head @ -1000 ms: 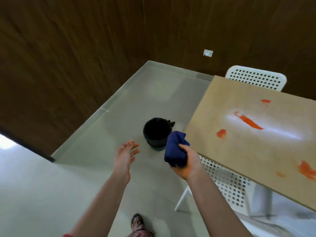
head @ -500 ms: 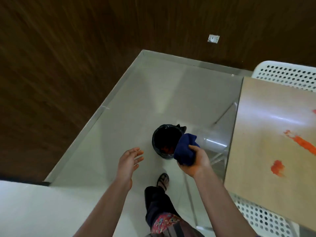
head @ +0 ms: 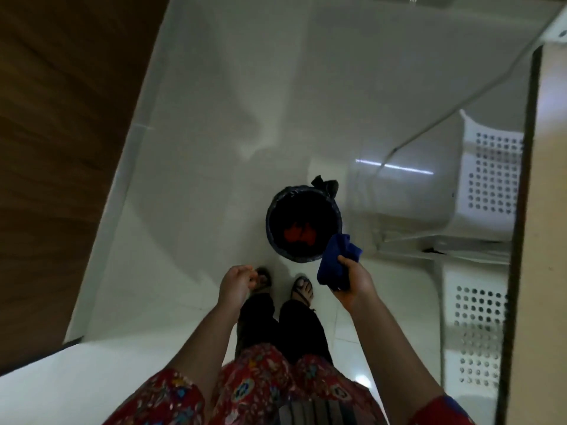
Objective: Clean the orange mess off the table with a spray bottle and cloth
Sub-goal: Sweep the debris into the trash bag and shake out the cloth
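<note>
Left hand [head: 237,282] hangs loosely curled, holding nothing. Right hand [head: 354,282] grasps a bunched blue cloth [head: 333,262] over the near rim of a black lined bin [head: 288,207] holding orange scraps [head: 299,236]; the counter [head: 552,210] edge runs along the right.

red floral-print top [head: 260,391] with matching sleeves [head: 441,409], black trousers [head: 303,329] beneath, dark strappy sandals [head: 302,291] on the feet.

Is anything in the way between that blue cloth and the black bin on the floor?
Nothing visible does. The right hand grips the blue cloth just over the black bin's near rim; its mouth is open, with orange scraps at the bottom.
</note>
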